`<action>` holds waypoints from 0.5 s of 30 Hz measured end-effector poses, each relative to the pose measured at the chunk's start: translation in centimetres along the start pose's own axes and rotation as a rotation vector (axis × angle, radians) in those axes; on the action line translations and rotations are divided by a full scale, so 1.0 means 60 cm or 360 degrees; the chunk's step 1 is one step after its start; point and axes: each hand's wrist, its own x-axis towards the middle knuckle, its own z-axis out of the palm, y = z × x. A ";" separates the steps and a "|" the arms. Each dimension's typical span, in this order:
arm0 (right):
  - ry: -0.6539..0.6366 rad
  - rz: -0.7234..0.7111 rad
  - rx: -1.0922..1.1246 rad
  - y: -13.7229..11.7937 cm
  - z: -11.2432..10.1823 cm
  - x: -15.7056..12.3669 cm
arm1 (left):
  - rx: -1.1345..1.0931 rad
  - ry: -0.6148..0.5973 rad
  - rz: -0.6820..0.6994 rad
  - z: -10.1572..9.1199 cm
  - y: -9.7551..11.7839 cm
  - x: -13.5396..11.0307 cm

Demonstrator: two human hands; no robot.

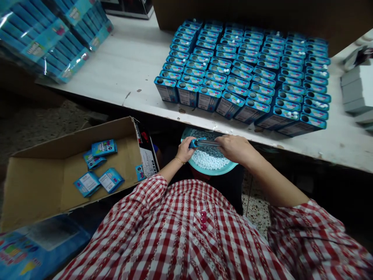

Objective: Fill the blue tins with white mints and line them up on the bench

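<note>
My left hand (185, 150) is closed around a small blue tin (193, 143), held tilted over the bowl. In my closed right hand (233, 148) is a narrow, shiny, see-through or metal scoop-like tool (208, 143), whose far end meets the tin's opening. Its exact shape is hard to make out. Below both hands sits a turquoise bowl (217, 172), full of small white pellets (208, 160). The bowl's back edge lies partly under the table edge.
Rows of upright blue tins (210, 91) stand on the white table (125, 62), some with pellets on top. At left, an open cardboard box (37, 184) holds several blue packs (111, 180). Wrapped blue packs (43, 42) lie at the table's left end; white boxes (357, 89) are at right.
</note>
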 end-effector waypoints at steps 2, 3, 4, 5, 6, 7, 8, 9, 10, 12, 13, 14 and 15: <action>0.0019 0.0094 0.0072 0.034 0.038 -0.004 | -0.0084 0.0090 -0.0065 -0.006 -0.004 -0.003; 0.0001 0.0168 0.0123 0.050 0.066 -0.003 | -0.0128 0.0147 -0.0116 -0.009 -0.006 -0.005; -0.0054 0.0263 0.0174 0.063 0.098 0.001 | -0.0167 0.0208 -0.0171 -0.013 -0.009 -0.007; -0.0140 0.0357 0.0247 0.070 0.133 0.009 | -0.0200 0.0262 -0.0224 -0.016 -0.011 -0.008; -0.0222 0.0446 0.0348 0.071 0.169 0.020 | -0.0226 0.0307 -0.0268 -0.019 -0.014 -0.009; -0.0261 0.0467 0.0396 0.066 0.203 0.034 | -0.0247 0.0338 -0.0302 -0.022 -0.016 -0.010; -0.0284 0.0462 0.0444 0.055 0.234 0.050 | -0.0263 0.0361 -0.0330 -0.025 -0.018 -0.011; -0.0284 0.0451 0.0500 0.040 0.260 0.067 | -0.0273 0.0376 -0.0352 -0.027 -0.020 -0.012; -0.0265 0.0424 0.0556 0.024 0.280 0.084 | -0.0276 0.0387 -0.0369 -0.029 -0.021 -0.013; -0.0200 0.0357 0.0691 -0.004 0.306 0.116 | -0.0266 0.0406 -0.0388 -0.031 -0.024 -0.013; -0.0163 0.0318 0.0763 -0.013 0.313 0.128 | -0.0257 0.0414 -0.0390 -0.033 -0.025 -0.014; -0.0129 0.0279 0.0835 -0.018 0.316 0.137 | -0.0249 0.0418 -0.0387 -0.035 -0.025 -0.014; -0.0098 0.0243 0.0904 -0.019 0.318 0.142 | -0.0242 0.0419 -0.0381 -0.036 -0.026 -0.014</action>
